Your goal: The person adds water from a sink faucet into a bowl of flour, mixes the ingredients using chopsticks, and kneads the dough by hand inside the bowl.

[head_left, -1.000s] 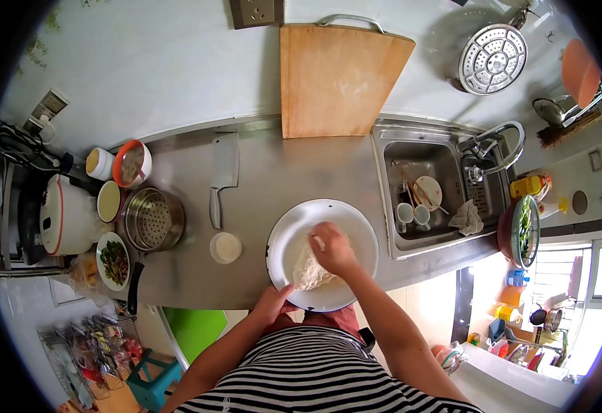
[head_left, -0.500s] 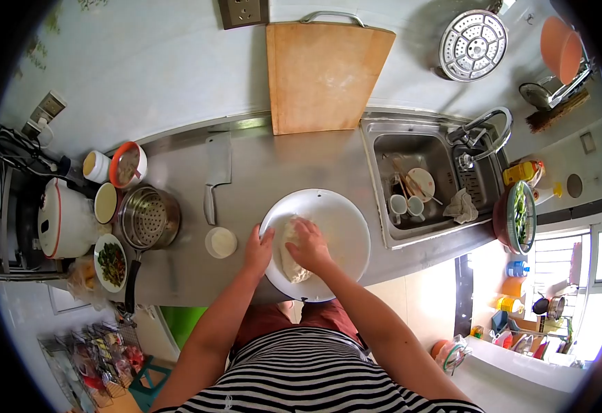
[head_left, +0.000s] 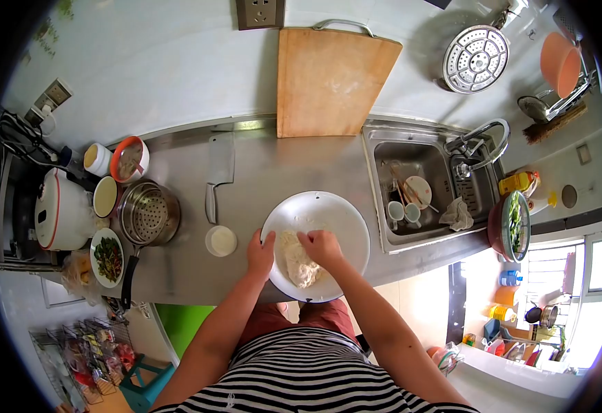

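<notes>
A wide white enamel basin stands on the counter in front of me. In it lies a pale, rough lump of dough, with small crumbs scattered beside it. My left hand grips the basin's left rim, thumb on the inside and the other fingers hidden outside. Over the dough's upper right part, my right hand is closed with its fingers curled in and the thumb pointing left, pinching the dough's edge. Left of the basin sits a small cup of white contents.
A cleaver lies behind the small cup. Farther left are a steamer pot, a plate of chopped vegetables and a rice cooker. A cutting board leans on the wall; the sink holds cups and a dish.
My right hand has gone from lying flat across the dough to curled fingers at its upper right. More of the dough shows. My left hand stays at the rim.
</notes>
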